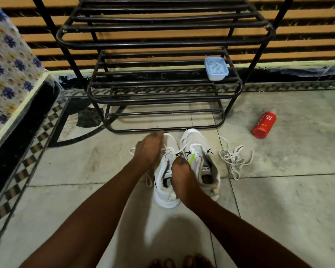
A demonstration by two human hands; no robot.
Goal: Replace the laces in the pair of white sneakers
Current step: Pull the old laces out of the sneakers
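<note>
Head view: you look down at a tiled floor (278,200), your two forearms reaching to a pair of white sneakers set side by side.
Shoe rack (162,89): black metal, standing just beyond the toes; a pale blue box (216,68) sits on its right end.
Left sneaker (165,182): near the middle, toe pointing away; a white lace (149,177) is partly threaded, its ends trailing off the left side.
Right sneaker (203,161): touching the left one, with a lace running loosely across its front.
Loose laces (233,159): a tangled white heap on the floor just right of the pair.
Red bottle (264,124): lying on its side, farther right, well apart from the shoes.
Left hand (149,149): curled over the front of the left sneaker, apparently pinching lace; blur hides the fingers, so you cannot tell for sure.
Right hand (179,171): closed at the tongue between the two collars; what it grips is hidden.
Step in hand: likely working lace through the left sneaker's eyelets.
Next move: find the free tip, feed it through the next eyelet, and draw both sides even.
</note>
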